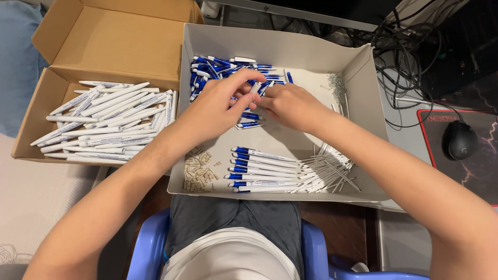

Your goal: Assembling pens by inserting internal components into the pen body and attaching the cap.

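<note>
Together over the middle of the grey tray (363, 67), the left hand (218, 106) and right hand (290, 106) meet fingertip to fingertip. Between the left thumb and fingers sits a small white pen part (255, 87), pinched; the right hand's fingers curl in against it, and whether they grip it too cannot be told.

Just behind the hands, toward the far wall of the tray, lies a heap of blue pen parts (212, 70), some with white ends. Under the hands a few more blue pieces (249, 124) rest on the tray floor. Nearer the person, in the tray's front half, a row of blue-and-white pens (259, 168) lies side by side, touching a fan of thin white refills (327, 173) toward the front right corner. At the tray's front left corner is a small pile of pale short caps (197, 173). Along the right wall runs a scatter of tiny metal springs (338, 88).

Left of the tray, touching it, stands an open brown cardboard box (104, 36) holding many white pens (109, 122). Right of the tray, well apart, a black computer mouse (459, 140) sits on a dark mouse pad (482, 171).
</note>
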